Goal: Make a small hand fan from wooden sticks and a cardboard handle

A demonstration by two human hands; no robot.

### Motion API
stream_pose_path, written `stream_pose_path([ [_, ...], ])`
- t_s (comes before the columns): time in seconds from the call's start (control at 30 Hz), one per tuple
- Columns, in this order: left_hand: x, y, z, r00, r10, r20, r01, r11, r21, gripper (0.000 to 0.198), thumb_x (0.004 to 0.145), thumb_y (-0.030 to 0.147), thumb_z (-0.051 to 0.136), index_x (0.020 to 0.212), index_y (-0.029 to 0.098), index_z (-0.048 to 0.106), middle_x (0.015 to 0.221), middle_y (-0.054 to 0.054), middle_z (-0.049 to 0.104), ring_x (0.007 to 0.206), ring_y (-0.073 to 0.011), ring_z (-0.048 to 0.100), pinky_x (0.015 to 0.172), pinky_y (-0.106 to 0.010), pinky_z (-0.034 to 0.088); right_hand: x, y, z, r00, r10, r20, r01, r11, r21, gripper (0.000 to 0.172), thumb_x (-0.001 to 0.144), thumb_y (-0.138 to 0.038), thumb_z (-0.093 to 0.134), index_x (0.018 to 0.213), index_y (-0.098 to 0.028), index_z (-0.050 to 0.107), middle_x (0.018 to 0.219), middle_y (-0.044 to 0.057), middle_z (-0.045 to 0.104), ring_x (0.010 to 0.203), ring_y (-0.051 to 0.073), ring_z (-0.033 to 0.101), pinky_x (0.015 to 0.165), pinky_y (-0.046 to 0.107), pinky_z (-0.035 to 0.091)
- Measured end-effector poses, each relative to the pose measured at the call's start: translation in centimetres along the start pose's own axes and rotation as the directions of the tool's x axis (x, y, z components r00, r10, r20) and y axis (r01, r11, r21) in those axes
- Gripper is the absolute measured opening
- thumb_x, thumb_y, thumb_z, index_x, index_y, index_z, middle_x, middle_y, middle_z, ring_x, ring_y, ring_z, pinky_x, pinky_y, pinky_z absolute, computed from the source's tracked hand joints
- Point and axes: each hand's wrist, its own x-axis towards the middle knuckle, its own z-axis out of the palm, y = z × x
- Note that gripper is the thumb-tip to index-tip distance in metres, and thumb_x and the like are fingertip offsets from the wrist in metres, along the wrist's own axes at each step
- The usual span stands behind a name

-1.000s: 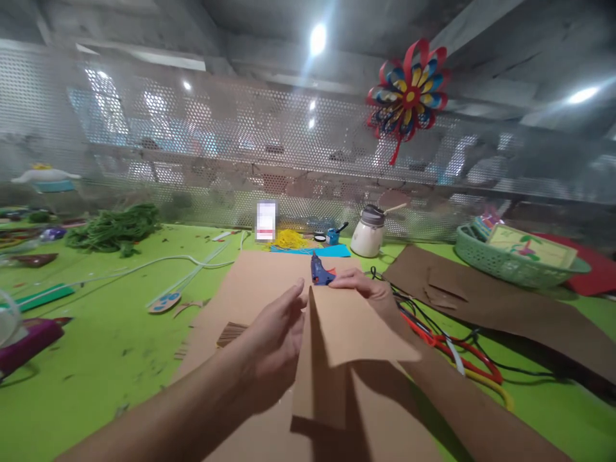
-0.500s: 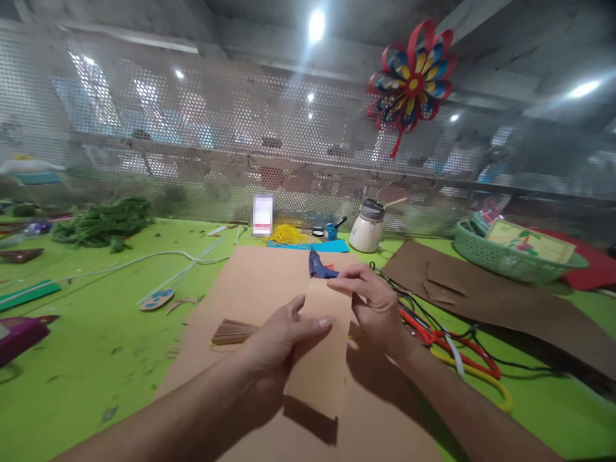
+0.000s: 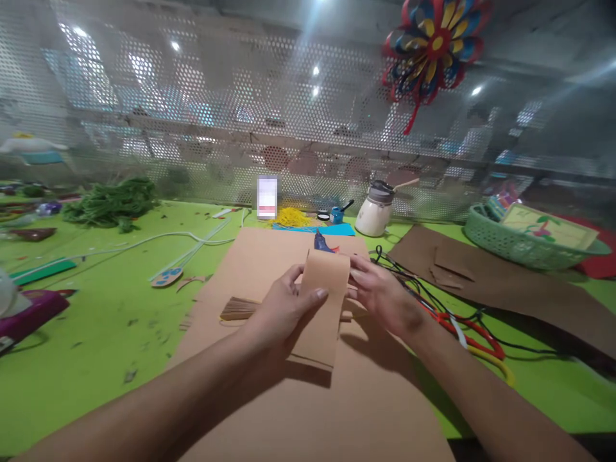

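A strip of tan paper (image 3: 323, 321), its top edge curled over, is held above a large tan sheet (image 3: 308, 423). My left hand (image 3: 289, 308) grips the strip from the left, thumb lying on its front. At the strip's upper right edge is my right hand (image 3: 378, 289), its fingers bent against the paper and partly behind it. A bundle of folded brown paper (image 3: 239, 308) lies left of the strip, partly behind my left hand. Beyond the strip, a blue glue gun (image 3: 321, 242) shows only in part.
Scissors (image 3: 486, 346) and black cords lie right of my right forearm, beside brown paper (image 3: 520, 295). Farther back stand a white jar (image 3: 374, 210), a green basket (image 3: 529, 247) and a pile of green strings (image 3: 110, 204). A purple tool (image 3: 38, 314) lies at far left.
The strip's top now curls over, where it was flat before. My right hand has moved from its top edge to its right side. The whole view has shifted slightly.
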Motion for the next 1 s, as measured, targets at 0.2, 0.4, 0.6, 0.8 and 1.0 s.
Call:
stream_pose_path([
  [0.2,0.2,0.0,0.1,0.999,0.029,-0.031,-0.027,0.997,0.075,0.062,0.066,0.03,0.086,0.118,0.022,0.052,0.092,-0.007,0.074,0.077,-0.0263,0.073,0.07,-0.039,0.057,0.0,1.5,2.1,0.983,0.114,-0.142,-0.113,0.993,0.014,0.034,0.065,-0.042,0.087,0.083,-0.015,0.076,0.076,0.007,0.075,0.064,0.019,0.066,0.055,0.029,0.053],
  [0.4,0.2,0.0,-0.2,0.999,0.013,0.03,-0.014,0.999,0.04,0.062,0.068,0.028,0.085,0.119,0.023,0.05,0.094,-0.006,0.074,0.074,-0.0241,0.072,0.073,-0.041,0.058,-0.3,1.2,2.5,0.976,0.101,-0.192,-0.087,0.993,0.08,0.035,0.059,-0.038,0.09,0.085,-0.017,0.078,0.077,0.005,0.077,0.067,0.021,0.069,0.058,0.032,0.055],
  [0.6,0.0,-0.6,0.0,0.996,-0.078,0.04,0.077,0.997,0.022,0.057,0.073,0.035,0.081,0.121,0.019,0.056,0.097,-0.012,0.075,0.079,-0.029,0.073,0.072,-0.044,0.057,-0.1,1.0,2.0,0.972,0.039,-0.233,-0.011,0.993,0.121,0.033,0.059,-0.034,0.09,0.086,-0.018,0.078,0.085,0.006,0.079,0.076,0.024,0.071,0.07,0.037,0.056],
  [0.8,-0.1,-1.1,0.0,0.997,-0.078,0.026,0.075,0.991,0.112,0.04,0.072,0.039,0.081,0.098,0.012,0.069,0.091,-0.015,0.075,0.08,-0.0299,0.072,0.073,-0.041,0.056,0.3,1.4,1.5,0.974,-0.025,-0.225,0.054,0.991,0.125,0.026,0.063,-0.032,0.088,0.083,-0.019,0.078,0.086,0.006,0.079,0.08,0.024,0.07,0.078,0.038,0.053],
  [1.0,0.0,-1.3,-0.3,0.999,-0.038,0.018,0.034,0.984,0.176,0.036,0.073,0.04,0.078,0.097,0.014,0.07,0.086,-0.013,0.075,0.076,-0.028,0.071,0.071,-0.039,0.054,0.2,1.5,1.6,0.982,0.005,-0.187,0.024,0.988,0.151,0.025,0.065,-0.032,0.087,0.083,-0.018,0.076,0.082,0.005,0.077,0.073,0.021,0.069,0.076,0.037,0.052],
])
